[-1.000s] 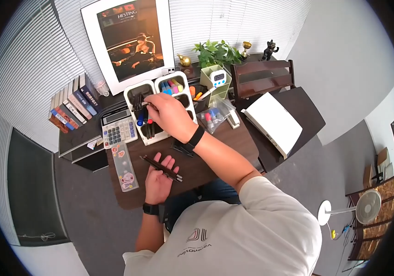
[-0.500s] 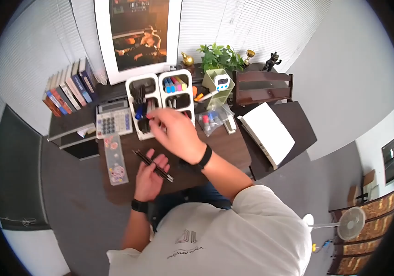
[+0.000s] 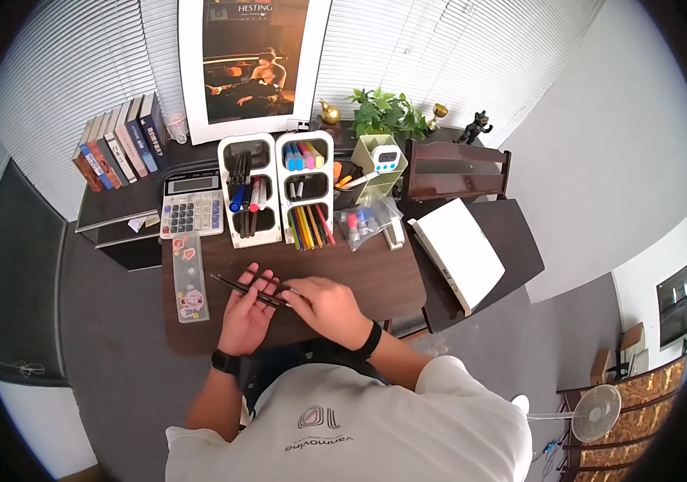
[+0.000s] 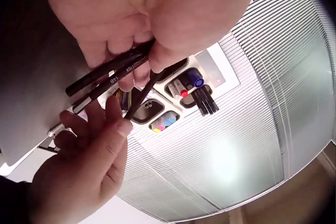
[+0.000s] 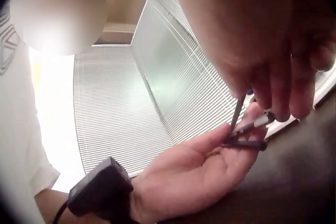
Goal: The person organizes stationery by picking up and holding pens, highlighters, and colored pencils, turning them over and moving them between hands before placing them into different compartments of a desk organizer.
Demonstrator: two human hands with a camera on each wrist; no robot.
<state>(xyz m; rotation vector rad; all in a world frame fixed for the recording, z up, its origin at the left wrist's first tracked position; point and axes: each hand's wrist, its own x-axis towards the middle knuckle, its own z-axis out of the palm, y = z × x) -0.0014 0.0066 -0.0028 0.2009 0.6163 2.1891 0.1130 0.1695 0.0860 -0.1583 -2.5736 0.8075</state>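
Note:
Palm up above the near part of the table, the left hand (image 3: 248,317) holds dark pencils (image 3: 239,286) under its thumb. The right hand (image 3: 333,312) is just beside it, over the pencils' ends. In the left wrist view, two pencils, one marked 14B (image 4: 114,80), cross the left palm, while the right hand (image 4: 79,166) pinches another thin dark pencil (image 4: 139,97) whose far end meets the left thumb. The right wrist view shows the left hand (image 5: 194,176) below the right hand's fingers (image 5: 281,85). Behind them stands a white organizer (image 3: 286,193) with pens, markers and coloured pencils.
Left of the organizer are a calculator (image 3: 192,215) and a stickered clear case (image 3: 191,281). To its right lie a plastic bag of small bottles (image 3: 366,221) and a white stapler-like object (image 3: 394,233). A white box (image 3: 460,253) rests on the side surface.
The right hand has come away from the organizer, down toward the person, and meets the left hand with a pencil pinched. The left hand still holds its pencils. The head view has shifted.

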